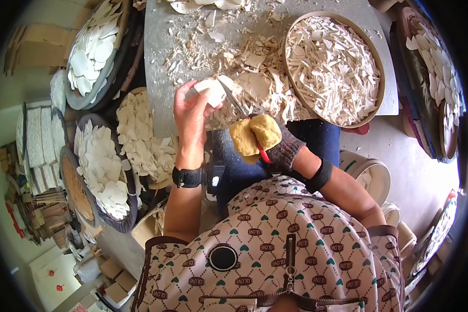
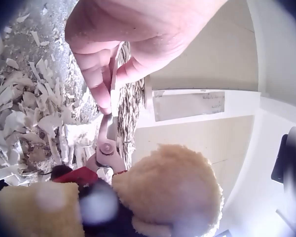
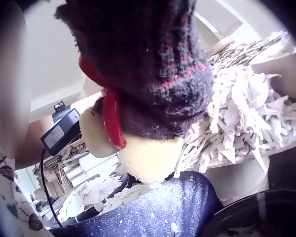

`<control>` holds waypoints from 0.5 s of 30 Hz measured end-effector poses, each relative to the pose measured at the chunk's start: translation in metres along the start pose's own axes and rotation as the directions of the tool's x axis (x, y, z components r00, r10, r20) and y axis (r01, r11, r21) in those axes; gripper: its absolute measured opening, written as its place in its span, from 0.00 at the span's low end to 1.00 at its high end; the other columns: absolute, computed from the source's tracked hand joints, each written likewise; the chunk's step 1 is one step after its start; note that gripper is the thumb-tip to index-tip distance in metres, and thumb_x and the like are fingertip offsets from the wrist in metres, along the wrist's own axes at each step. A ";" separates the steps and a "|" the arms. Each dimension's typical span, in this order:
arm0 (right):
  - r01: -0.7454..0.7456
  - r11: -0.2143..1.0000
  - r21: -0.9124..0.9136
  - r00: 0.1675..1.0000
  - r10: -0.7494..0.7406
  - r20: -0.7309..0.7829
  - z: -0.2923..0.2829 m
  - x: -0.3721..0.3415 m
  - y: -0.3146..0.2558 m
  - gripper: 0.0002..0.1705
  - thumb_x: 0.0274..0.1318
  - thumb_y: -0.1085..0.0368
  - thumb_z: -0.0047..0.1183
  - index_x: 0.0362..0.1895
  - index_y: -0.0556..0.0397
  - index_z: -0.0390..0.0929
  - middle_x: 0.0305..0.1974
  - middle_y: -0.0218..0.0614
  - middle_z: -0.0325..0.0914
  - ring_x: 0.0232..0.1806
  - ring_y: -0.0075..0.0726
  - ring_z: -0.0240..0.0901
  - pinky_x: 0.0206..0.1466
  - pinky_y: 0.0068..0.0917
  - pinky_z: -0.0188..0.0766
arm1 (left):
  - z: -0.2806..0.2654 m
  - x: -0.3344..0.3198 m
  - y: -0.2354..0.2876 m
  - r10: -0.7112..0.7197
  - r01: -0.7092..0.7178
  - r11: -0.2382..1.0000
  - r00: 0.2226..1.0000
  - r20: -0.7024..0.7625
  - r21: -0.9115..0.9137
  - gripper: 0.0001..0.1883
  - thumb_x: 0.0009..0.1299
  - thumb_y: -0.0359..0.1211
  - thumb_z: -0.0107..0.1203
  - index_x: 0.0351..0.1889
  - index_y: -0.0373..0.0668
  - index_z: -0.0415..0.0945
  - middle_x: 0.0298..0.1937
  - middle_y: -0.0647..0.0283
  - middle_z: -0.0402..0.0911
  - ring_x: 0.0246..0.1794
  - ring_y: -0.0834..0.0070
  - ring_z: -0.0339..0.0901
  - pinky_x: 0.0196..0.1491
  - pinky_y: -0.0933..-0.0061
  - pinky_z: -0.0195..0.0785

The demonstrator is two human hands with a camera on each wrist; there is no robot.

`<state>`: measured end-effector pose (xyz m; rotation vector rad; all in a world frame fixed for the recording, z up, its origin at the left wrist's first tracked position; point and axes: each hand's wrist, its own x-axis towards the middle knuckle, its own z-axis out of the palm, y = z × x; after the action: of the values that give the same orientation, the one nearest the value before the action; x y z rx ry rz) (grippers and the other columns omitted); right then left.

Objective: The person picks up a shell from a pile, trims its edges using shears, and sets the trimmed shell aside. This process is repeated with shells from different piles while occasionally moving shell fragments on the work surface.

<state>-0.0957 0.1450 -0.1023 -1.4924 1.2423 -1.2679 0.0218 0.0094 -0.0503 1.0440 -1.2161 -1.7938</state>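
While the white piece [image 1: 210,91] is pinched by the left hand [image 1: 191,113] above the littered table [image 1: 161,99], the scissors [image 2: 107,148] are held at its edge, gripped in the gloved right hand [image 1: 291,145] (yellow padding [image 1: 265,131] bulges around the red handles). For a clean trim, the piece is best kept steady, with fingertips well clear of the blades; because such thin stock may crack, short, untwisted snips are probably called for.

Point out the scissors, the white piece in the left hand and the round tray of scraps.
Scissors [image 2: 106,148], left wrist view: on the pivot.
White piece [image 1: 214,93], head view: on its flat face.
Round tray [image 1: 382,73], head view: on the right side of its rim.
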 end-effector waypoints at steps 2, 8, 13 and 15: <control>-0.182 0.744 0.643 0.980 0.190 0.057 0.002 0.000 -0.005 0.12 0.49 0.63 0.53 0.38 0.55 0.74 0.36 0.41 0.76 0.38 0.38 0.73 0.44 0.27 0.70 | 0.000 -0.001 0.001 0.015 -0.015 0.999 1.000 0.000 0.035 0.22 0.62 0.24 0.51 0.54 0.34 0.59 0.39 0.52 0.77 0.34 0.69 0.78 0.32 0.74 0.75; 0.066 0.970 0.233 0.996 -0.051 -0.072 -0.003 0.005 -0.009 0.12 0.44 0.69 0.53 0.37 0.57 0.73 0.36 0.43 0.76 0.37 0.42 0.73 0.40 0.30 0.70 | 0.003 -0.005 0.007 0.023 -0.035 0.991 0.995 0.098 0.131 0.20 0.64 0.25 0.49 0.54 0.34 0.62 0.38 0.54 0.77 0.33 0.70 0.78 0.31 0.76 0.75; -0.046 0.969 0.244 0.997 0.059 -0.044 0.001 0.008 0.003 0.14 0.43 0.64 0.55 0.37 0.54 0.74 0.35 0.41 0.75 0.37 0.44 0.72 0.41 0.32 0.69 | 0.001 0.002 0.016 -0.065 0.046 0.991 0.987 0.150 0.128 0.22 0.64 0.25 0.46 0.57 0.31 0.60 0.36 0.52 0.77 0.29 0.67 0.79 0.28 0.77 0.75; -0.088 0.982 0.169 0.995 0.093 -0.022 -0.002 0.007 -0.006 0.15 0.42 0.62 0.55 0.37 0.52 0.74 0.34 0.41 0.75 0.37 0.44 0.72 0.41 0.32 0.69 | 0.000 0.007 0.018 -0.078 0.048 0.983 0.983 0.168 0.175 0.22 0.64 0.25 0.46 0.57 0.31 0.60 0.36 0.52 0.77 0.29 0.66 0.79 0.28 0.77 0.75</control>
<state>-0.0970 0.1393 -0.0951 -1.2875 1.1775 -1.3047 0.0208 -0.0018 -0.0347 1.0479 -1.4791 -1.8886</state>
